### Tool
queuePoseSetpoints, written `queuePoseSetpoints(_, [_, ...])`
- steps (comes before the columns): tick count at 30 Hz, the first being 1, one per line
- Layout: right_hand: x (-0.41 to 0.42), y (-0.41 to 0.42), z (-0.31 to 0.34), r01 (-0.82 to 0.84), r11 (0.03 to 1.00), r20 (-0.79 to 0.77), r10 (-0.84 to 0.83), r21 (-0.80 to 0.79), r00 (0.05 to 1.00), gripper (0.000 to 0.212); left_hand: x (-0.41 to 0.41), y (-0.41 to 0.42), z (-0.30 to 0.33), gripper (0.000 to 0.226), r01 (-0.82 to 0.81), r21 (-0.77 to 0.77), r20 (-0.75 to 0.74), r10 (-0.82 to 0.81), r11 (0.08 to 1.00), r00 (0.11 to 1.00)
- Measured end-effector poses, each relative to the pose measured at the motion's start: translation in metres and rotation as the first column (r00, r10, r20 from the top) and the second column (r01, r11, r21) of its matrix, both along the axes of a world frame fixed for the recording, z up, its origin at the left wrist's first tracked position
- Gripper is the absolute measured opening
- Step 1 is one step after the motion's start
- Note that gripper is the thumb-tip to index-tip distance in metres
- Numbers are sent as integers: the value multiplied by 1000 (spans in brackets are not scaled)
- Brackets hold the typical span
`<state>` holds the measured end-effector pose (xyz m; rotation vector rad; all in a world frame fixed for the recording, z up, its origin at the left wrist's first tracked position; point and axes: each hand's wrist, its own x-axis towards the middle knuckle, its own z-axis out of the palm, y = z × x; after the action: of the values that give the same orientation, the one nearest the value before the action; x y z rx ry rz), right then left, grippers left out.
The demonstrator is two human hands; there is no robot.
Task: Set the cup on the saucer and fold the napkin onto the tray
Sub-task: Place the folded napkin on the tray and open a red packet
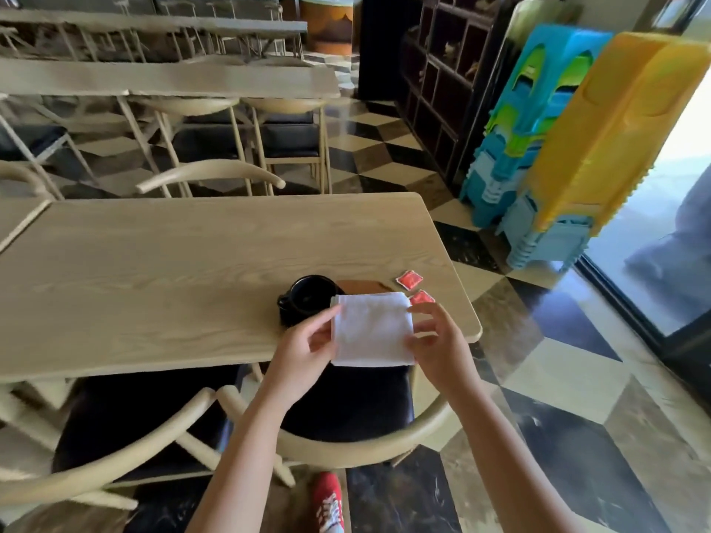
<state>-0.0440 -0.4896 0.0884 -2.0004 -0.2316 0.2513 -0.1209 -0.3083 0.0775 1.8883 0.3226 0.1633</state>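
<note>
A folded white napkin (371,328) is held up over the near right edge of the wooden table (173,271). My left hand (304,348) pinches its left edge, and my right hand (434,340) grips its right edge. Behind the napkin stands a black cup (307,298) with its handle to the left; I cannot tell whether a saucer lies under it. A brown wooden tray (361,285) shows just behind the napkin's top edge, mostly hidden by it.
Two red sachets (409,279) (422,298) lie on the table right of the tray. Wooden chairs with black seats (346,409) stand at the table's near side. Stacked blue and yellow plastic stools (569,148) stand to the right on the checkered floor.
</note>
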Motion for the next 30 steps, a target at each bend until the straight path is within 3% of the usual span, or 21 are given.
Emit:
queuePoseSetpoints(9, [102,20,-46,63,990,-132,-80,-126,988,37,113,13,-53,49,-4,-6,-145,3,1000,989])
queuePoseSetpoints(15, [150,26,-92,47,991,-173,-68,-122,983,39,160,3,-95,47,-127,40,-180,132,991,975])
queuePoseSetpoints(21, [199,27,-138,-2,992,-154,-17,-126,988,42,207,-20,-134,52,-264,173,-161,292,949,943])
queuePoseSetpoints(30, [243,33,-182,-164,971,-142,140,-171,980,40,237,-37,-179,64,-278,427,-228,400,860,887])
